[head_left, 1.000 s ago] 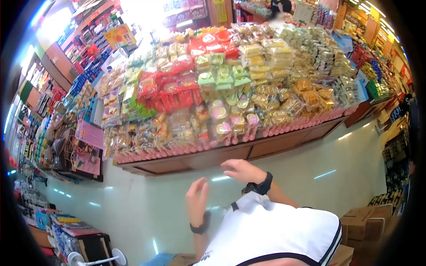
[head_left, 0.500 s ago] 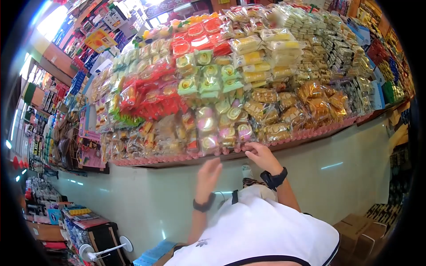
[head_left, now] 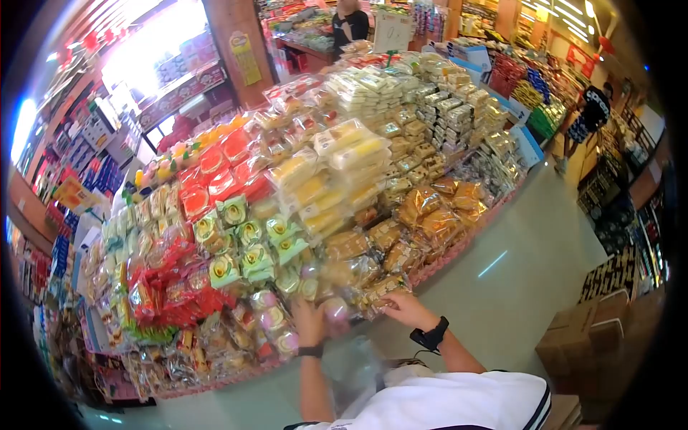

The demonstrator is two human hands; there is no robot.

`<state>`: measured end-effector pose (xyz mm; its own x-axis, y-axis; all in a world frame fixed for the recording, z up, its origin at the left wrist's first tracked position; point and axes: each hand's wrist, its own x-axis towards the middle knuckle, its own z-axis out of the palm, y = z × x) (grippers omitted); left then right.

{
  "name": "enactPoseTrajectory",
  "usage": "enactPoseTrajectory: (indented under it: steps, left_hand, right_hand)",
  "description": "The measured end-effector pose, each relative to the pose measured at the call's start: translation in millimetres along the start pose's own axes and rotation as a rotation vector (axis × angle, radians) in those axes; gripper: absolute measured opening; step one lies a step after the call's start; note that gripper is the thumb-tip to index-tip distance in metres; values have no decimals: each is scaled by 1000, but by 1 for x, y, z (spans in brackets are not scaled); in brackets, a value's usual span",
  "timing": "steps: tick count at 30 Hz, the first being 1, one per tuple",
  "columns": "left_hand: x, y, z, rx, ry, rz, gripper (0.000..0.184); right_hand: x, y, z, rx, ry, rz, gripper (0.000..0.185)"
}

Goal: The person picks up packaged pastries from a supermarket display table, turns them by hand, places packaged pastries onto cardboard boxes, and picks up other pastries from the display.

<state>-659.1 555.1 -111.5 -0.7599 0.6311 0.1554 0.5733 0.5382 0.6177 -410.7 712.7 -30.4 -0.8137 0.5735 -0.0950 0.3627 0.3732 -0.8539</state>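
Note:
My left hand (head_left: 308, 322) is over the near edge of the display, beside pink-and-white wrapped pastries (head_left: 274, 317); its fingers are blurred. At the front edge, my right hand (head_left: 405, 308) has its thumb and fingers pressed together on a clear packet of brown pastries (head_left: 383, 288). Orange-brown bagged buns (head_left: 438, 222) lie beyond it. Green packets (head_left: 258, 262), red packets (head_left: 168, 294) and yellow packets (head_left: 326, 193) are piled farther in. Both wrists wear black bands.
Cardboard boxes (head_left: 584, 337) stand at the lower right. A person in dark clothes (head_left: 593, 115) is in the right aisle, and another person (head_left: 349, 27) is behind the display. A price sign (head_left: 392, 32) rises at its back.
Both hands have moved forward from above the floor to the goods at the display's near edge. The view has turned to the right, bringing the aisle and people into sight.

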Motion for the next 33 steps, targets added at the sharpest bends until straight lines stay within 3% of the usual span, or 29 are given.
enactPoseTrajectory:
  steps: [1,2,5,7,10,13,14,18,22,29,33]
  left_hand:
    - [4,-12,3,4,-35,-20,66]
    - [4,-10,-3,11,40,74,52]
    - [6,-4,-31,-205,-62,-13,31]
    - [4,9,-57,-165,-30,19,21]
    - [-5,-5,-82,-387,-61,-27,19]
    - [-19,-2,-122,-554,-65,109,21]
    - [-24,2,-137,-618,-65,96,22]
    - [-35,-20,-166,-526,-90,215,22]
    - [-56,-19,-198,-508,-99,304,23]
    - [-75,-12,-215,-481,18,343,22]
    - [-74,6,-205,-569,30,247,41]
  right_hand:
    - [5,4,10,-35,5,-14,35]
    - [8,5,19,-71,9,-28,34]
    - [17,-38,44,-59,-141,-19,30]
    - [16,-81,56,112,-129,-59,27]
    - [18,-90,96,319,-102,15,33]
    - [19,-97,124,231,74,57,45]
    - [20,-91,138,144,178,34,58]
    - [15,-118,169,183,315,-28,63]
    - [16,-125,194,266,399,-134,55]
    - [8,-153,187,329,382,-116,48]
    - [11,-150,161,391,403,-175,44]
